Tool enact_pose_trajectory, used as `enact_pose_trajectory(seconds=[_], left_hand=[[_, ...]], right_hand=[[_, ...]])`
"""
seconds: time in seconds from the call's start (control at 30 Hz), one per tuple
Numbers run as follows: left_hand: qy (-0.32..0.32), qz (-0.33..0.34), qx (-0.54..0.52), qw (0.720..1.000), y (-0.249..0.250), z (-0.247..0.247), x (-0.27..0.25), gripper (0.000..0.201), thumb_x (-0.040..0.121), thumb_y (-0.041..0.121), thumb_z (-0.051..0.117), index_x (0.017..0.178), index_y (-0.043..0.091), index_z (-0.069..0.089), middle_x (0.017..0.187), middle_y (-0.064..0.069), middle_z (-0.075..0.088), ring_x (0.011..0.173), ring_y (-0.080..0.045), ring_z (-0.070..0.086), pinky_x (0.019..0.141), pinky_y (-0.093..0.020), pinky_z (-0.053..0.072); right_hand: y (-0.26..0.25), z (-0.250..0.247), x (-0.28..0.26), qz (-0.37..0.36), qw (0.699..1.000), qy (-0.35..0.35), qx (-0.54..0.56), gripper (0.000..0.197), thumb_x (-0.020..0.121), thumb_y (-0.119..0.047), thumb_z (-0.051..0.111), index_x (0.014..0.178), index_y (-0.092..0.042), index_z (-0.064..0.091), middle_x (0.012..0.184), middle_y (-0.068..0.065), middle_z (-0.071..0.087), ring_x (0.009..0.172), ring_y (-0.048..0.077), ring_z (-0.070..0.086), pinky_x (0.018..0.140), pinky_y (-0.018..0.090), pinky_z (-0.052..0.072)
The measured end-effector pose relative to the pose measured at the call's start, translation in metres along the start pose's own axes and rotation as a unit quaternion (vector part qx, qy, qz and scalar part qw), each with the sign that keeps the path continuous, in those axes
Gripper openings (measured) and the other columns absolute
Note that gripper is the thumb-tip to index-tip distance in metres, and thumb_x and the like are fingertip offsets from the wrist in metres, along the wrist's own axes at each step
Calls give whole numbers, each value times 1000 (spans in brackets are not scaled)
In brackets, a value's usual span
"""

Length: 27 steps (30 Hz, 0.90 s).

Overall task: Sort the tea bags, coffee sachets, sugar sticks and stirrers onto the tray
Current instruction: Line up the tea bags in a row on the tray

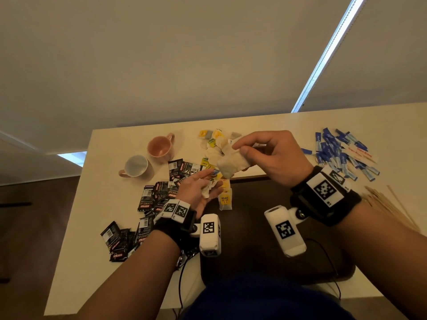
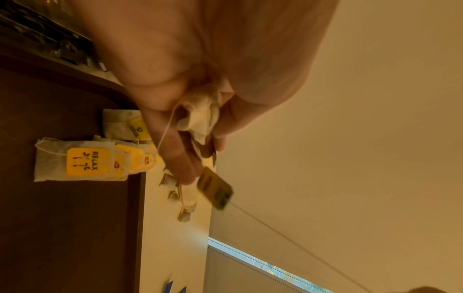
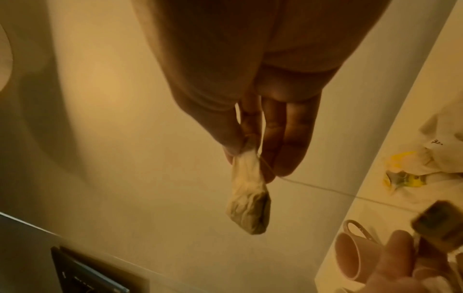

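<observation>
My right hand (image 1: pixel 240 149) is raised over the table and pinches a pale tea bag (image 1: pixel 231 163) by its top between thumb and forefinger; the tea bag (image 3: pixel 248 198) hangs below the right hand (image 3: pixel 240 152). Its string runs across to a yellow tag (image 2: pixel 215 188) at my left hand (image 1: pixel 208 183). That hand lies palm up and holds a crumpled tea bag (image 2: pixel 200 115) in its curled fingers. Below, the dark brown tray (image 1: pixel 254 239) has a few yellow-tagged tea bags (image 1: pixel 225 199) in its far left corner.
More tea bags (image 1: pixel 216 144) are heaped beyond the tray. Black coffee sachets (image 1: pixel 159 197) are scattered to the left, blue sugar sticks (image 1: pixel 335 153) to the right, wooden stirrers (image 1: pixel 388 204) at the right edge. A pink mug (image 1: pixel 160 146) and a white mug (image 1: pixel 136 166) stand far left.
</observation>
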<state>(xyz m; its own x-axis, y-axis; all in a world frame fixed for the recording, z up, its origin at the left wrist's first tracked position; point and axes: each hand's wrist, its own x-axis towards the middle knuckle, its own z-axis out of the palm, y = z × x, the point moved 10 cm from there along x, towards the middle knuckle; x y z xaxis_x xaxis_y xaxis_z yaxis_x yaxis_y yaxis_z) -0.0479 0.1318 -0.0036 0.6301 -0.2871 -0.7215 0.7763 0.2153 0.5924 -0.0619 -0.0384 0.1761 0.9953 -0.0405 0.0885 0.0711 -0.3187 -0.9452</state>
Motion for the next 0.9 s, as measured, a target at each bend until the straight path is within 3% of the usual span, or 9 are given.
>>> enact_pose_trajectory(seconds=[0.17, 0.23, 0.3, 0.4, 0.47, 0.57, 0.67, 0.73, 0.9], left_hand=[[24, 10, 48, 998, 2, -5, 1, 37, 95, -14, 37, 117, 4, 61, 127, -26, 59, 105, -35, 68, 95, -54, 54], [29, 27, 61, 997, 8, -5, -2, 37, 94, -15, 38, 118, 2, 61, 123, -26, 60, 96, -30, 71, 88, -48, 58], [29, 56, 84, 994, 18, -1, -8, 34, 94, -14, 40, 111, 2, 64, 110, -22, 64, 77, -22, 70, 69, -32, 62], [11, 101, 123, 987, 33, 10, -17, 21, 97, -6, 48, 101, 2, 67, 81, -17, 60, 56, -16, 59, 47, -23, 50], [-10, 135, 167, 977, 41, 21, -21, 11, 96, 6, 60, 98, 2, 69, 75, -18, 55, 50, -13, 50, 41, -20, 40], [-47, 195, 269, 942, 52, 38, -30, 15, 90, 20, 70, 95, 6, 73, 65, -11, 54, 46, -11, 43, 40, -20, 34], [-75, 240, 359, 899, 56, 54, -42, 13, 87, 21, 74, 96, 11, 75, 49, 9, 55, 41, -5, 44, 43, -18, 37], [-74, 264, 391, 878, 59, 60, -46, 12, 85, 20, 76, 95, 14, 76, 50, 17, 59, 43, 2, 50, 49, -13, 38], [-40, 306, 376, 874, 71, 58, -52, 5, 82, 20, 80, 81, 23, 76, 57, 19, 64, 53, 6, 57, 57, -12, 41]], right_hand=[[-6, -8, -2, 10, 999, 11, 52, 14, 92, -2, 60, 101, -6, 70, 101, 6, 68, 72, 20, 70, 57, 22, 56], [-2, -11, -2, 20, 999, 12, 32, 13, 92, -4, 61, 101, -6, 71, 103, 7, 69, 70, 21, 70, 57, 25, 57], [8, -10, -2, 36, 999, 3, -4, 13, 91, -6, 63, 101, -10, 72, 102, 6, 69, 67, 17, 68, 57, 25, 57], [26, -7, -4, 66, 997, -10, -44, 13, 87, -6, 69, 98, -13, 72, 89, 2, 70, 64, 10, 67, 59, 19, 54], [34, -3, -5, 80, 994, -27, -71, 13, 84, -6, 72, 95, -13, 73, 84, 2, 71, 70, 9, 68, 64, 15, 53], [37, 5, -4, 90, 992, -62, -65, 11, 82, -7, 75, 93, -8, 73, 79, 3, 72, 65, 5, 66, 64, 14, 53], [36, 12, -2, 91, 992, -83, -41, 15, 80, -5, 76, 94, -1, 73, 75, 7, 71, 57, 0, 63, 58, 15, 52], [34, 13, 0, 87, 992, -80, -31, 16, 79, -4, 77, 94, 0, 73, 77, 11, 72, 59, 3, 65, 60, 19, 55], [46, 11, -6, 105, 992, -65, -35, 15, 82, -15, 76, 95, -7, 74, 78, 6, 73, 64, 15, 68, 62, 26, 58]])
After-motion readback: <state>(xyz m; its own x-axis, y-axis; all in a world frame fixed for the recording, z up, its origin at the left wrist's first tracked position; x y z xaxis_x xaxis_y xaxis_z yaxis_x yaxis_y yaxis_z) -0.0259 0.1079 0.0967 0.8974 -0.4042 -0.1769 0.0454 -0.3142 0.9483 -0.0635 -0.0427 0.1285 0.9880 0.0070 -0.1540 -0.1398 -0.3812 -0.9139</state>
